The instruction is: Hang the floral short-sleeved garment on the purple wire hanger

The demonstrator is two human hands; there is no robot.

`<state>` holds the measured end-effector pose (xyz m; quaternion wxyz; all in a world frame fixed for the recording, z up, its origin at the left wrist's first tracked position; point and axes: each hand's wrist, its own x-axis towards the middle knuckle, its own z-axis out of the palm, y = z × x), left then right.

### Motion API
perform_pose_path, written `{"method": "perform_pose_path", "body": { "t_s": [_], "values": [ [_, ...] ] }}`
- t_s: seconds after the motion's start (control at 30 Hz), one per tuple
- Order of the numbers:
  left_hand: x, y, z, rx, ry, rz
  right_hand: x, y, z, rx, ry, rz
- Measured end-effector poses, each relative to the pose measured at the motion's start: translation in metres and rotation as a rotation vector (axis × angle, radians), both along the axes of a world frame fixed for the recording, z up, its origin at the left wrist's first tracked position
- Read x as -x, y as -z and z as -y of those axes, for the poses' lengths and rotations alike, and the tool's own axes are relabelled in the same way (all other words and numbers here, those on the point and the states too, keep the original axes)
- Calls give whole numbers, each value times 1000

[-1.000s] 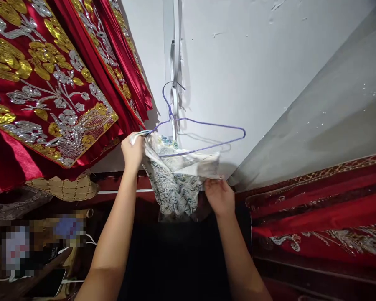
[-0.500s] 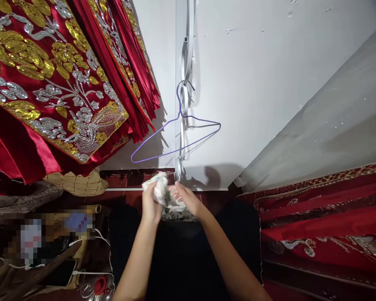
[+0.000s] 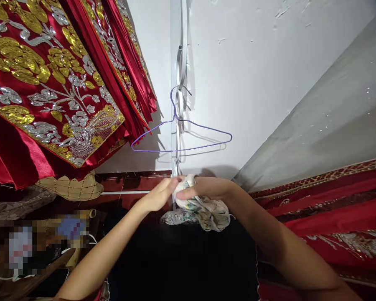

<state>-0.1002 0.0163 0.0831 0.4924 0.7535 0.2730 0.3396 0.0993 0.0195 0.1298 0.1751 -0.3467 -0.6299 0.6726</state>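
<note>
A small patterned white-and-green cloth (image 3: 203, 209) is bunched up between both hands, just below a bare purple wire hanger (image 3: 188, 138) that hangs from a hook on the white wall. My left hand (image 3: 159, 194) pinches the cloth's upper left edge with closed fingers. My right hand (image 3: 207, 188) wraps over the top of the bundle, and loose folds droop beneath it. Both hands meet over a dark surface (image 3: 181, 259) in front of me.
Red satin drapes with gold and silver embroidery (image 3: 50, 83) hang at the upper left. More red embroidered fabric (image 3: 326, 209) lies at the right under a slanted grey panel (image 3: 332, 117). A woven tan item (image 3: 69, 186) and blurred clutter sit at the lower left.
The cloth came off the hanger and was gathered into a bundle. The empty hanger swung and now hangs nearly level. My right hand moved over the top of the bundle.
</note>
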Motion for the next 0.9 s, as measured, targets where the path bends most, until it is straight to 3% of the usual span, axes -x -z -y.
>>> {"method": "perform_pose_path", "body": {
  "t_s": [0.07,0.13,0.2,0.3,0.43,0.5,0.57,0.63,0.7,0.83,0.9],
  "values": [
    [2,12,0,-10,133,-129,-9,-17,2,78,-262,146],
    [5,16,5,-61,151,-243,-17,-31,4,120,-426,198],
    [6,10,12,-116,65,-261,-21,-41,6,76,-454,188],
    [1,-6,20,-129,-8,-110,-20,-48,8,-47,-460,225],
    [-3,-16,22,45,209,-63,-31,-60,3,-281,-460,330],
    [3,-12,17,28,222,-197,-45,-66,-5,-467,-324,343],
    [16,-7,8,-61,123,-371,-56,-64,-16,-641,-51,304],
    [32,-3,-2,-141,-4,-545,-57,-51,-30,-720,255,235],
    [48,-1,-10,-188,-111,-724,-49,-27,-47,-703,464,181],
    [77,4,-20,-125,-226,-1074,-31,35,-81,-746,666,230],
    [92,7,-26,-102,-268,-1109,-30,57,-90,-794,734,263]
  ]
}}
